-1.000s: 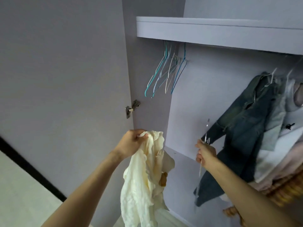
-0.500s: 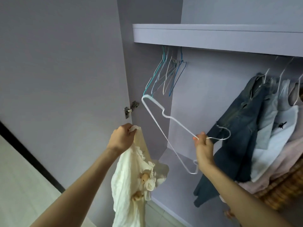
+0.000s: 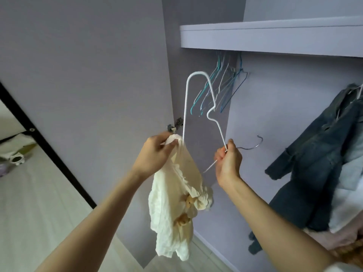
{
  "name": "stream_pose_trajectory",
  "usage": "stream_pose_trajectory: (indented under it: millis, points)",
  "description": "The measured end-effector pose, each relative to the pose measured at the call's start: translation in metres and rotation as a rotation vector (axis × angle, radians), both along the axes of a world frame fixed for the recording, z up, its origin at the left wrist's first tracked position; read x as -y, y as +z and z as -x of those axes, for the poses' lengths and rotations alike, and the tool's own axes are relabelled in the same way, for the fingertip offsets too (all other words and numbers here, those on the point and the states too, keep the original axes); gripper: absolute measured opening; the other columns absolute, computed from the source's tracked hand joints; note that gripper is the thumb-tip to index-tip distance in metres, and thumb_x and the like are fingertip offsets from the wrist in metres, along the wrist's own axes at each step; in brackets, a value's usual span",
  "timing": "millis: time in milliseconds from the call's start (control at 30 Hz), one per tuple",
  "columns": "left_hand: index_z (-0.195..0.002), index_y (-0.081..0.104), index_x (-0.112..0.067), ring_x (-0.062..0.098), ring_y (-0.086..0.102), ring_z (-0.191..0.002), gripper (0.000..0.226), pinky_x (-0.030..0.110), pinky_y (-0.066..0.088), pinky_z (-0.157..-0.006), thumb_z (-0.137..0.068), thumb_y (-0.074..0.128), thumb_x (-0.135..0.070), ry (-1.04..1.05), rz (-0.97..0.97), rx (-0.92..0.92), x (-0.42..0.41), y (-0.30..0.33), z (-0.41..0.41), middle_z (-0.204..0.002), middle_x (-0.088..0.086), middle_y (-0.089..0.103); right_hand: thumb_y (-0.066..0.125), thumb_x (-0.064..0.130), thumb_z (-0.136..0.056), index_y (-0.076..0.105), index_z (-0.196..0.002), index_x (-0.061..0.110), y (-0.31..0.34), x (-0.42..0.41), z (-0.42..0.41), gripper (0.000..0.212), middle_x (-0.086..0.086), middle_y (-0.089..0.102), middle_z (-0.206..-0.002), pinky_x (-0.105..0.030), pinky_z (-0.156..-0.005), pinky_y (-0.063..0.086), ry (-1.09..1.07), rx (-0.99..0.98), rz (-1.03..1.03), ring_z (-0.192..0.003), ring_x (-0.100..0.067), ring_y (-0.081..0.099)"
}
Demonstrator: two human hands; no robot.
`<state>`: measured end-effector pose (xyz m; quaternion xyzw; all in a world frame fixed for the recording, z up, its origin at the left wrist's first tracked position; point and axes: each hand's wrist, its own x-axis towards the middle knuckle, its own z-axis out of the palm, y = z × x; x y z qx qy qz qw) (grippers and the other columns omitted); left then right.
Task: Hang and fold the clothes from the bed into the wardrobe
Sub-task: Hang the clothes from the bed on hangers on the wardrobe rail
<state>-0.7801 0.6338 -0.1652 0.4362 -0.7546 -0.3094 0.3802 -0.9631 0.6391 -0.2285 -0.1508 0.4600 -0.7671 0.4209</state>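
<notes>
My left hand point(image 3: 155, 154) grips the top edge of a cream garment point(image 3: 174, 209), which hangs down crumpled in front of the open wardrobe. My right hand point(image 3: 227, 161) holds a white wire hanger point(image 3: 186, 107) near its neck, with the metal hook point(image 3: 253, 146) pointing right. The hanger stands tilted on end, one shoulder up by the rail. Its lower end passes down beside the garment's top edge, close to my left hand.
Several empty blue and white hangers point(image 3: 222, 85) hang under the wardrobe shelf point(image 3: 275, 36). A denim jacket point(image 3: 318, 154) and other hung clothes fill the right side. The open wardrobe door point(image 3: 88, 75) stands on the left, its hinge point(image 3: 174, 125) just above my left hand.
My right hand has swung the hanger up and left so one end now meets the garment's top edge. My left hand has lifted the garment higher.
</notes>
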Motion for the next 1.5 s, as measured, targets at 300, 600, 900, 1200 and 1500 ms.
stream_pose_trajectory:
  millis: [300, 600, 900, 1200, 1500]
  points:
    - [-0.085, 0.067, -0.018, 0.022, 0.057, -0.071, 0.015, 0.03, 0.043, -0.067, -0.093, 0.054, -0.017, 0.371, 0.045, -0.066, 0.003, 0.013, -0.046, -0.073, -0.001, 0.064, 0.034, 0.022, -0.101, 0.035, -0.062, 0.015, -0.021, 0.014, 0.028, 0.04, 0.001, 0.039, -0.06, -0.028, -0.067, 0.031, -0.029, -0.697, -0.141, -0.056, -0.015, 0.036]
    - [-0.096, 0.072, -0.024, 0.03, 0.058, -0.085, 0.024, 0.032, 0.045, -0.063, -0.091, 0.049, -0.019, 0.606, 0.121, 0.472, 0.0, -0.008, -0.057, -0.094, 0.003, 0.067, 0.021, 0.04, -0.09, 0.042, -0.066, -0.002, -0.01, 0.022, 0.043, 0.053, -0.029, 0.052, -0.064, -0.036, -0.059, 0.027, -0.101, -1.406, 0.041, -0.064, -0.044, 0.052]
    - [-0.097, 0.07, -0.022, 0.03, 0.058, -0.086, 0.028, 0.03, 0.04, -0.063, -0.088, 0.049, -0.008, 0.584, 0.083, 0.548, 0.003, -0.019, -0.061, -0.094, 0.002, 0.06, 0.026, 0.028, -0.092, 0.041, -0.067, 0.004, 0.002, 0.027, 0.04, 0.037, -0.032, 0.055, -0.07, -0.036, -0.063, 0.029, -0.163, -1.407, 0.024, -0.07, -0.047, 0.052]
    - [-0.091, 0.071, -0.023, 0.022, 0.058, -0.074, 0.023, 0.028, 0.047, -0.065, -0.084, 0.052, -0.012, 0.509, 0.012, 0.368, 0.001, -0.016, -0.052, -0.072, -0.005, 0.062, 0.029, 0.024, -0.095, 0.034, -0.064, 0.012, -0.007, 0.026, 0.016, 0.033, -0.019, 0.046, -0.057, -0.033, -0.063, 0.026, -0.044, -1.635, 0.077, -0.055, -0.043, 0.049]
    - [-0.118, 0.064, -0.02, 0.014, 0.058, -0.095, 0.032, 0.024, 0.044, -0.084, -0.087, 0.065, -0.028, 0.289, -0.036, 0.325, 0.005, -0.042, -0.07, -0.108, -0.001, 0.057, 0.029, 0.028, -0.092, 0.034, -0.065, 0.009, -0.006, 0.028, 0.004, 0.034, -0.013, 0.042, -0.057, -0.034, -0.061, 0.026, 0.08, -1.558, 0.059, -0.059, -0.041, 0.047]
